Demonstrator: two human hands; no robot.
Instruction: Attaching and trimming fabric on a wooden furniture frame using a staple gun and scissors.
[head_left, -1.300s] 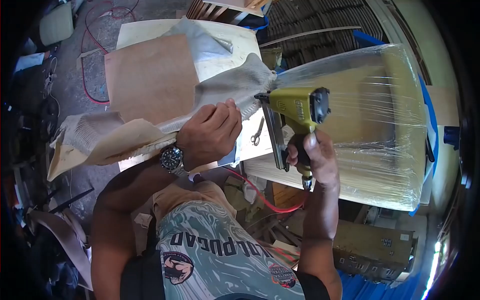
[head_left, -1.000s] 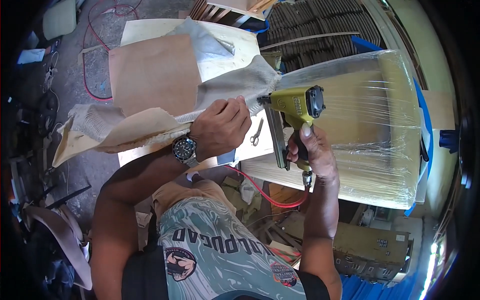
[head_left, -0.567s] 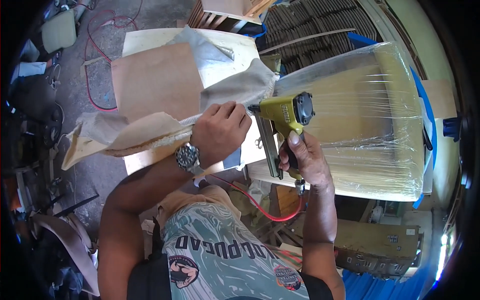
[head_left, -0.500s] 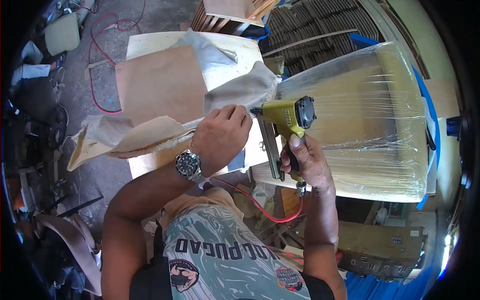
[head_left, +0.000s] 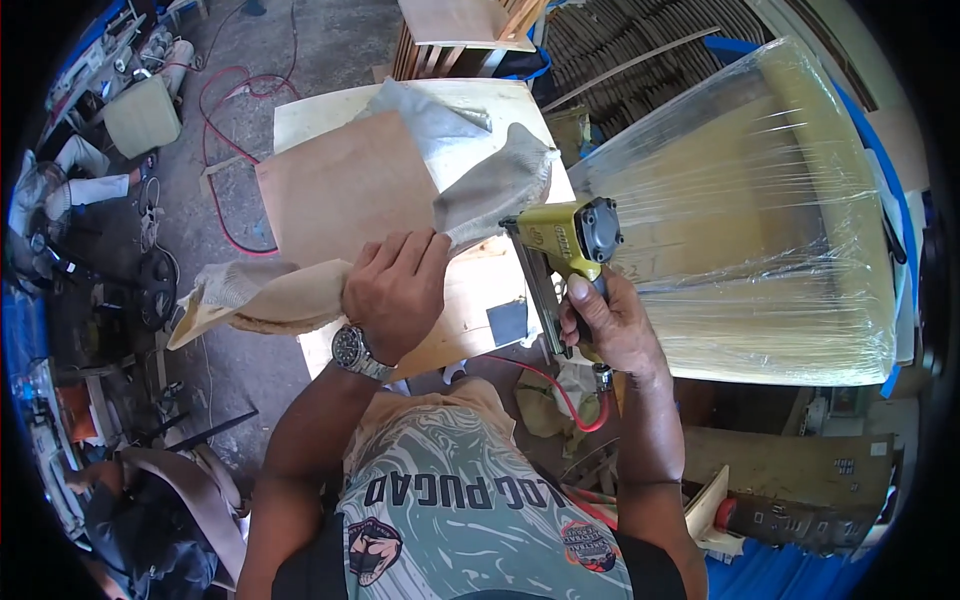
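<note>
My right hand (head_left: 617, 325) grips the handle of a yellow-green pneumatic staple gun (head_left: 553, 232), thumb wrapped round it. The gun's nose points left, just below a grey fabric flap (head_left: 500, 190). With fingers bent together, my left hand (head_left: 398, 290) holds the edge of a beige upholstery piece (head_left: 290, 293) that sticks out past the left side of a pale worktable (head_left: 472, 345). The fingertips are partly hidden behind the hand. On the worktable lies a flat brown sheet (head_left: 345, 180), with a light grey cloth (head_left: 430, 115) behind it.
A plastic-wrapped yellow foam cushion (head_left: 740, 240) fills the right side. A red air hose (head_left: 560, 385) runs below the gun, and more red hose (head_left: 213, 180) loops on the floor at left. A brown cardboard box (head_left: 800, 490) lies at lower right.
My left hand has moved left along the upholstery piece, away from the gun's nose. My right hand still grips the gun at nearly the same spot. The whole view has shifted slightly.
</note>
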